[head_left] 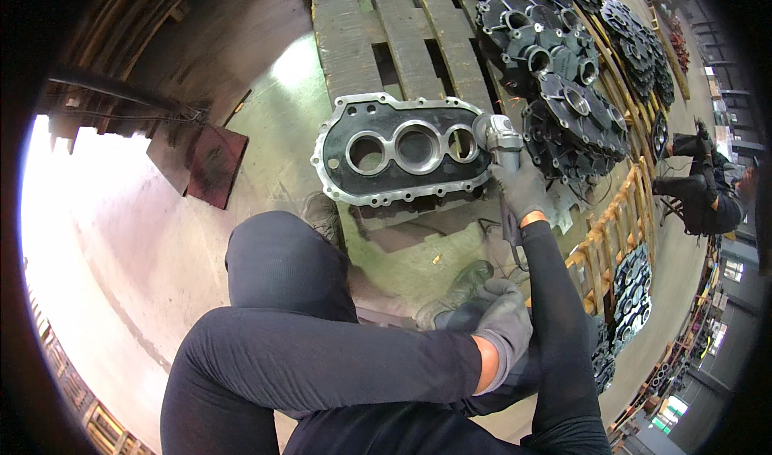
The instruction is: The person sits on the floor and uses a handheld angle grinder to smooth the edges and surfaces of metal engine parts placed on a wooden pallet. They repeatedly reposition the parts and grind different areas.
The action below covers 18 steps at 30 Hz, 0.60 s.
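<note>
My right hand [523,188], in a grey glove, is wrapped round an angle grinder [505,140]. The grinder's disc meets the right end of a metal gearbox housing [384,136], and a few orange sparks show just beyond. This housing is a flat dark casting with a bright machined rim, small bolt holes and three round bores in a row. My left forearm lies across my lap. Nearer me, my left hand [505,326], also gloved in grey, is closed by my right knee; what it holds, if anything, is hidden.
A wooden pallet [354,49] lies beyond the housing. Stacks of dark castings [563,93] stand right of it, beside another wooden pallet [599,258]. At the far right a person [712,185] sits. A reddish plate [217,165] is on the floor at left.
</note>
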Each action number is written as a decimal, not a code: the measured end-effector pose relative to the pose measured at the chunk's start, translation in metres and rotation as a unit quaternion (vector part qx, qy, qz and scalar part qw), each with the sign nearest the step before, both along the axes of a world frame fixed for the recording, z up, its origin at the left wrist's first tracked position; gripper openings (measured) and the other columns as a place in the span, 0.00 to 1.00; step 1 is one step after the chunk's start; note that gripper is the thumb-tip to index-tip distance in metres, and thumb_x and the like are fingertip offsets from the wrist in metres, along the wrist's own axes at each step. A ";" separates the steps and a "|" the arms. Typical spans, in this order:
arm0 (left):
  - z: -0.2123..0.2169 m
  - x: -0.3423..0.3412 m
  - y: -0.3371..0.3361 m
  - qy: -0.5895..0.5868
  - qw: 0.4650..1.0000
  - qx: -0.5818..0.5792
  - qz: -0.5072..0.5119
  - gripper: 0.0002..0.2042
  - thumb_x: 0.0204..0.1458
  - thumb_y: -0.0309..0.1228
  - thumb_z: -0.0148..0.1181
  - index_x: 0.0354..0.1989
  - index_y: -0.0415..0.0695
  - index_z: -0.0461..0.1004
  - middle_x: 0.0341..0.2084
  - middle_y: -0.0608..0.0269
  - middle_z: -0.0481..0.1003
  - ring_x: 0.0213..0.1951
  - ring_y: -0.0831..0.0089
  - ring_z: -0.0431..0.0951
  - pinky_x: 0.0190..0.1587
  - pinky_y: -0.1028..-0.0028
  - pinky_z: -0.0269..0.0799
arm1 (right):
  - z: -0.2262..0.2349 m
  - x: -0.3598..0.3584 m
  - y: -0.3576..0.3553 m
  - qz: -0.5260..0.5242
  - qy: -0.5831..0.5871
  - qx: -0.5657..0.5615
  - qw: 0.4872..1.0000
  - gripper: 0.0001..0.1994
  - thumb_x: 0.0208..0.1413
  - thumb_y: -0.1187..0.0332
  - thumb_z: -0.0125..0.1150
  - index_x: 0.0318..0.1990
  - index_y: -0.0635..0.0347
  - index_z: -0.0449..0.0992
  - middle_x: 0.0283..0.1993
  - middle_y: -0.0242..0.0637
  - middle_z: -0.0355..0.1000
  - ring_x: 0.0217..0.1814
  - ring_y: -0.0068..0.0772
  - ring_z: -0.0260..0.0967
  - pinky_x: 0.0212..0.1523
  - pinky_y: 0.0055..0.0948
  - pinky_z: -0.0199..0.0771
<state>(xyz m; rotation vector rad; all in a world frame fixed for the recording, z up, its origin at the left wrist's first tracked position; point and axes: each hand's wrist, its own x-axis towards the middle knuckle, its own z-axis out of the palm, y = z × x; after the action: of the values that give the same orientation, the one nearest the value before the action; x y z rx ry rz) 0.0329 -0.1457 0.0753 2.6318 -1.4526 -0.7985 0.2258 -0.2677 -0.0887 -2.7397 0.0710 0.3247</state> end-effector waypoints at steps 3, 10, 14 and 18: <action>-0.006 0.001 -0.001 0.001 1.000 -0.015 -0.009 0.18 0.61 0.36 0.59 0.52 0.39 0.86 0.41 0.47 0.87 0.41 0.49 0.86 0.48 0.42 0.77 | -0.005 0.008 0.012 0.022 -0.011 0.014 1.000 0.39 0.52 0.48 0.76 0.68 0.60 0.75 0.56 0.59 0.82 0.58 0.63 0.81 0.60 0.52 0.78; -0.005 -0.004 0.005 -0.051 0.999 -0.002 0.019 0.12 0.59 0.33 0.61 0.45 0.44 0.88 0.37 0.56 0.86 0.39 0.54 0.84 0.48 0.45 0.77 | -0.002 0.020 0.041 0.036 0.019 -0.026 0.999 0.38 0.52 0.48 0.76 0.67 0.59 0.75 0.56 0.59 0.83 0.58 0.63 0.81 0.60 0.52 0.78; -0.003 -0.005 0.012 -0.059 0.998 -0.019 0.033 0.13 0.59 0.33 0.61 0.45 0.41 0.88 0.37 0.54 0.86 0.40 0.52 0.84 0.47 0.44 0.77 | -0.001 0.015 0.059 0.052 0.002 -0.011 0.999 0.38 0.51 0.48 0.77 0.67 0.57 0.76 0.55 0.57 0.83 0.57 0.62 0.82 0.59 0.51 0.79; 0.000 -0.004 0.015 -0.059 0.998 0.000 0.033 0.14 0.59 0.34 0.60 0.46 0.40 0.88 0.37 0.52 0.86 0.41 0.51 0.85 0.48 0.45 0.77 | -0.001 0.008 0.078 0.058 0.002 -0.006 0.998 0.37 0.52 0.48 0.78 0.67 0.56 0.77 0.54 0.57 0.84 0.55 0.61 0.83 0.58 0.51 0.80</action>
<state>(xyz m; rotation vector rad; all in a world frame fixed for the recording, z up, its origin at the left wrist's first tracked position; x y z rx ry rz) 0.0292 -0.1306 0.0752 2.7543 -1.3819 -0.6471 0.2338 -0.1893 -0.0898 -2.7611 -0.0851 0.3630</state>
